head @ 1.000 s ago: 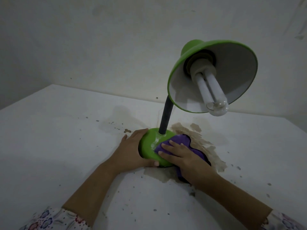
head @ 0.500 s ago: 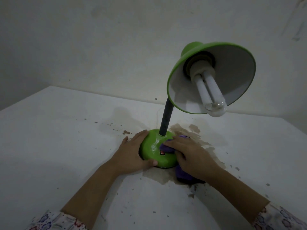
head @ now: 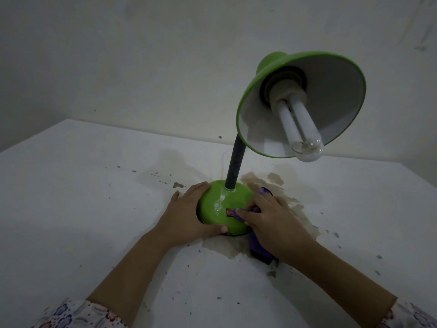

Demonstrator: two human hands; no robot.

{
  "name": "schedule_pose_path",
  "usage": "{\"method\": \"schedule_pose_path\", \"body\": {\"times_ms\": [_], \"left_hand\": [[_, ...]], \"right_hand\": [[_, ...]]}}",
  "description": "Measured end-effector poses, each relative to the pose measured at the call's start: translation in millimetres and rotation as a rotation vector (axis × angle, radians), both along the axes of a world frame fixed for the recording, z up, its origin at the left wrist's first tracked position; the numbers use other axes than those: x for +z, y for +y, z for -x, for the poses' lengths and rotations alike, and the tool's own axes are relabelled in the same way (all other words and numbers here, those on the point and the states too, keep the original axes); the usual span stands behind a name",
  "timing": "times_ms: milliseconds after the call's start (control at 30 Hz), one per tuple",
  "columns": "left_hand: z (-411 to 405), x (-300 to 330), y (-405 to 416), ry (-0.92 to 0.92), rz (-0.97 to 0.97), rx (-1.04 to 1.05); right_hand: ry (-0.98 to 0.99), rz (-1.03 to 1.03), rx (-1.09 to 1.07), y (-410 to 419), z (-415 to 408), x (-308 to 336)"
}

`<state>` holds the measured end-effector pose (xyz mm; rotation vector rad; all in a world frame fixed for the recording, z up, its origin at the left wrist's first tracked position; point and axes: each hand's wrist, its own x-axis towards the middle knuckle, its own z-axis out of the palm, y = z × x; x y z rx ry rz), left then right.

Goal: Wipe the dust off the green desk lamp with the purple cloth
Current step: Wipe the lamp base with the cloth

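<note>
Base-wiping step: right hand fingers press purple cloth onto green desk lamp base; left hand fingers cup it. Next, likely: neck, shade.

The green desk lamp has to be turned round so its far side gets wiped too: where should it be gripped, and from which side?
Probably by the round green base, from the left, where the left hand already cups its rim. It sits low and flat on the stained white table. The thin black neck carries the tilted green shade, so gripping higher may tip it.
</note>
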<state>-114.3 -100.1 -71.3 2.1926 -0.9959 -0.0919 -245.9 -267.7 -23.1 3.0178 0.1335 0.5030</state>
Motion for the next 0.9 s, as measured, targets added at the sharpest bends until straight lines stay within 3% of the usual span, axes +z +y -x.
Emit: {"method": "schedule_pose_path", "body": {"times_ms": [100,300,500,667,900], "left_hand": [[1,3,0,0.024,0.008,0.008],[4,5,1,0.019,0.007,0.024],[6,6,-1,0.013,0.035,0.027],[7,8,-1,0.022,0.027,0.029],[7,6,-2,0.019,0.056,0.029]], "right_hand": [[-0.043,0.063,-0.033,2,-9,0],[0.049,-0.046,-0.032,6,-22,5],[0.045,0.005,-0.019,10,-6,10],[-0.005,-0.162,-0.078,5,-31,3],[0.083,-0.081,0.010,8,-12,-1]]}}
